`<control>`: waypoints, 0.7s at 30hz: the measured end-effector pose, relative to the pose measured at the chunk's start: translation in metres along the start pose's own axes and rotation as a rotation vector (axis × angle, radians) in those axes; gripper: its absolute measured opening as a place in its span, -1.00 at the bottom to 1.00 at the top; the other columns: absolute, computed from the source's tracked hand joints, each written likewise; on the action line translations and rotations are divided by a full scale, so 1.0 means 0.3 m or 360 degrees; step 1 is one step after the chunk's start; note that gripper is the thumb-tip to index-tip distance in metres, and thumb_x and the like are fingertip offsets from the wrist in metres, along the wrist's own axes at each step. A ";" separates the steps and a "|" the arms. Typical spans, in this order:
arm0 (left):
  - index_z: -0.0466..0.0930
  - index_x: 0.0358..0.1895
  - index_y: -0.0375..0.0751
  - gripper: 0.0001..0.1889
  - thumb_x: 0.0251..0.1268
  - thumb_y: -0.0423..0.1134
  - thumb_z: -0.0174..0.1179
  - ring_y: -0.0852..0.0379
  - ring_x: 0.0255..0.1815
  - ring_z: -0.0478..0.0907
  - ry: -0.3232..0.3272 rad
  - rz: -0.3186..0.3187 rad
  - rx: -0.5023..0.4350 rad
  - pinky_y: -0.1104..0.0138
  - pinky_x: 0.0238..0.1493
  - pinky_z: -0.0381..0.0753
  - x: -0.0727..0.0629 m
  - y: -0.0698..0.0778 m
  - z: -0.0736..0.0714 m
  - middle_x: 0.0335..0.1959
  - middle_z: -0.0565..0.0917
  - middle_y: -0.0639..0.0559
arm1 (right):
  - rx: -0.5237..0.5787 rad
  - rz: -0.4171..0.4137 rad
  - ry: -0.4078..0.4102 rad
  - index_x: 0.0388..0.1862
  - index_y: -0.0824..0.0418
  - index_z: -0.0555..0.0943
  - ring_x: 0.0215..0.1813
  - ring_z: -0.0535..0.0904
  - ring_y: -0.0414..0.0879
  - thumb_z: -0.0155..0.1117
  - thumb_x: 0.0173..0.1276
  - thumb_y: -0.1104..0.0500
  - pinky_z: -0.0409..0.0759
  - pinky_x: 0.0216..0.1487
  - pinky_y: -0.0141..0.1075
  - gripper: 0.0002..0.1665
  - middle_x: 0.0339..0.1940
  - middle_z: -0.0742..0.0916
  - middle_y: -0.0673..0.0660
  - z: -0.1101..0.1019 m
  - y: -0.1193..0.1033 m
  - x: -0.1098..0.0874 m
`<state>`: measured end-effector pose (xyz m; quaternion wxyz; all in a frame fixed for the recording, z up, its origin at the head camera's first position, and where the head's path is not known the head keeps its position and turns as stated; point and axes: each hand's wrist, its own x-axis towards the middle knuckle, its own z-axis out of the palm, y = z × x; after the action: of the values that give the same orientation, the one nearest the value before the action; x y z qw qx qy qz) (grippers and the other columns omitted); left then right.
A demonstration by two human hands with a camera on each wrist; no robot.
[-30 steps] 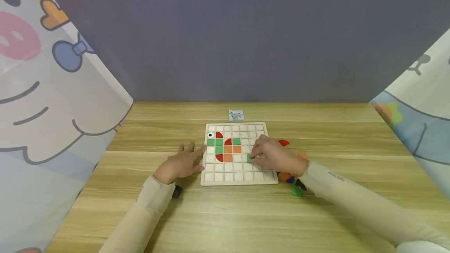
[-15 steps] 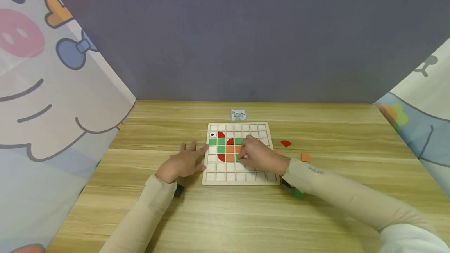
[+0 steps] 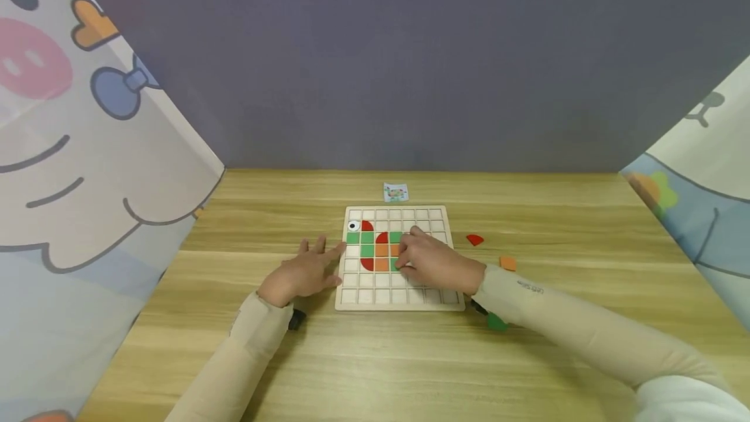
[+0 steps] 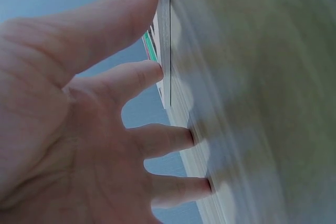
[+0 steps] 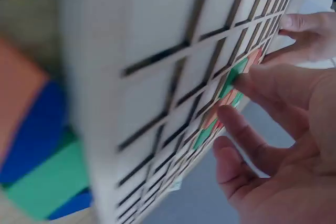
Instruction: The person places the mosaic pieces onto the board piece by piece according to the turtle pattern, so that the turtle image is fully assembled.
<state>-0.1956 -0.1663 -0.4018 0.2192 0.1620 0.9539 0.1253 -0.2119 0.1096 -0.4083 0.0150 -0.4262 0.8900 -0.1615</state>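
Note:
A pale wooden grid board [image 3: 359,296] lies on the table, with green, red and orange tiles and an eye tile [image 3: 354,226] set in its cells. My right hand [image 3: 436,262] is over the middle of the board, thumb and fingertips pinching a green square tile [image 5: 232,80] at a cell. That tile sits right of a lower orange tile [image 3: 382,265] and is partly hidden by the fingers in the head view. My left hand [image 3: 301,277] has its fingers spread at the board's left side. Its thumb and index fingertip touch the board's edge [image 4: 165,40].
Right of the board lie a red quarter-round tile [image 3: 475,239] and an orange square tile [image 3: 507,264]. A green piece [image 3: 497,322] shows under the right sleeve, and blue pieces [image 5: 31,135] lie near the board. A small picture card [image 3: 395,192] lies behind it.
My right hand has moved left across the board with the green tile, to the cell beside the orange one, and has barely shifted since. The left hand has stayed at the board's edge.

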 end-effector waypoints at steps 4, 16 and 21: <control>-0.01 0.51 0.07 -0.25 0.33 0.00 0.15 -0.53 0.37 -0.23 -0.0003 0.0009 0.0007 -0.48 -0.05 0.12 0.000 -0.003 0.001 0.49 -0.17 -0.32 | 0.0053 0.0029 0.0074 -0.15 0.15 0.74 -0.10 0.37 -0.11 0.36 0.24 0.24 0.45 -0.12 -0.29 -0.81 -0.13 0.60 0.00 -0.018 0.037 -0.040; 0.00 0.51 0.04 -0.24 0.33 0.00 0.16 -0.56 0.35 -0.23 -0.0009 0.0032 -0.0005 -0.47 -0.06 0.15 -0.006 -0.003 -0.001 0.47 -0.16 -0.37 | 0.0060 0.0415 0.0220 -0.10 0.27 0.70 -0.04 0.45 0.09 0.42 0.11 0.37 0.44 0.01 0.01 -0.68 -0.10 0.64 0.17 -0.130 0.287 -0.279; 0.00 0.51 0.02 -0.24 0.33 0.00 0.15 -0.57 0.35 -0.22 -0.0002 0.0040 0.0011 -0.48 -0.08 0.15 -0.005 -0.003 0.000 0.47 -0.15 -0.38 | 0.0086 0.0481 0.0155 -0.11 0.27 0.70 0.00 0.45 0.15 0.44 0.11 0.33 0.32 0.14 0.13 -0.69 -0.08 0.65 0.19 -0.117 0.335 -0.336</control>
<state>-0.1946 -0.1676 -0.4014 0.2175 0.1750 0.9521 0.1246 -0.2293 0.2548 -0.4163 0.0074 -0.2787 0.9389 -0.2019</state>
